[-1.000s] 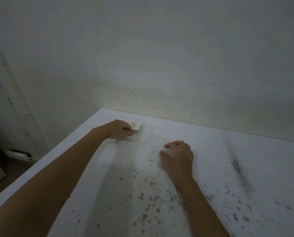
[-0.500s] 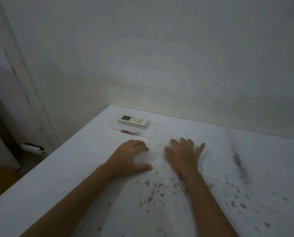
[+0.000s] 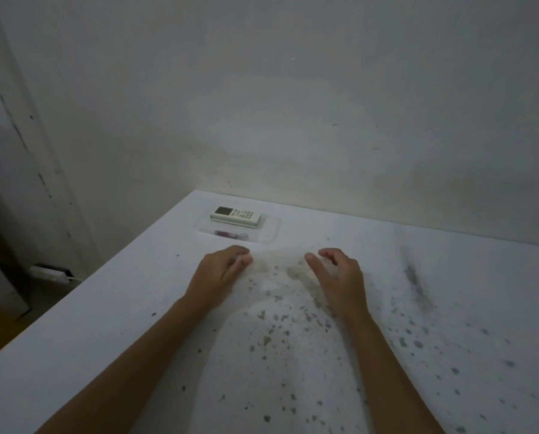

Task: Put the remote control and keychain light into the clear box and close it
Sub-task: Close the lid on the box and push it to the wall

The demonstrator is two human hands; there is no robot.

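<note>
Your left hand [image 3: 222,270] rests on the white, speckled table [image 3: 74,333] with fingers loosely curled, gripping nothing. Your right hand [image 3: 337,272] sits near it at 3 o'clock, half open and empty. At 12 o'clock from your hands, the shallow clear plastic box [image 3: 269,230] holds the white rectangular remote control [image 3: 236,217], with the small purple keychain light [image 3: 229,234] just beside it at 6 o'clock.
</note>
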